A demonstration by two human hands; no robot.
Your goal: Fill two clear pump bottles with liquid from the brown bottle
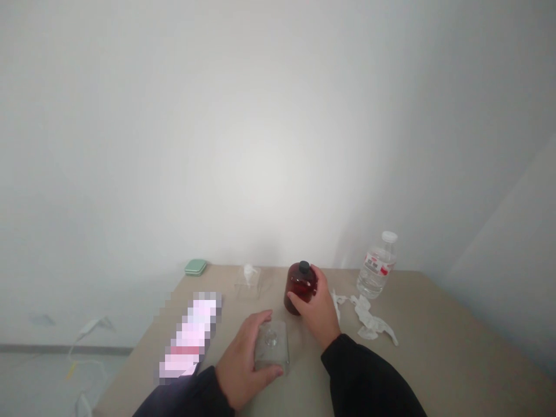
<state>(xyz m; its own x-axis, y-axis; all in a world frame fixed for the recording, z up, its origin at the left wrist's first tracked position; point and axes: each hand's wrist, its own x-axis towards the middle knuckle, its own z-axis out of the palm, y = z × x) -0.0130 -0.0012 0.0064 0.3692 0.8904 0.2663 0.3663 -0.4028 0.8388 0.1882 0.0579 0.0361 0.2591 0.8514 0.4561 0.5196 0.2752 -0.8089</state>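
My right hand [319, 307] is wrapped around a dark red-brown bottle [299, 288] with a black cap, which stands upright near the middle of the table. Lower and to the left, my left hand [248, 362] grips a clear, square-sided glass container [272, 344], thumb on the near side and fingers on the far side. A round opening or knob shows at the container's top centre; I cannot tell which. Behind my left hand stands another clear square container [248, 285] with a white piece on top.
A phone with a lit, blurred screen [191, 336] lies at the left. A small green case [195, 267] sits at the back left corner. On the right, crumpled white tissues [369, 319] lie before a labelled water bottle [377, 266]. The table [434, 353] meets a white wall; a white cable [89, 330] is beyond its left edge.
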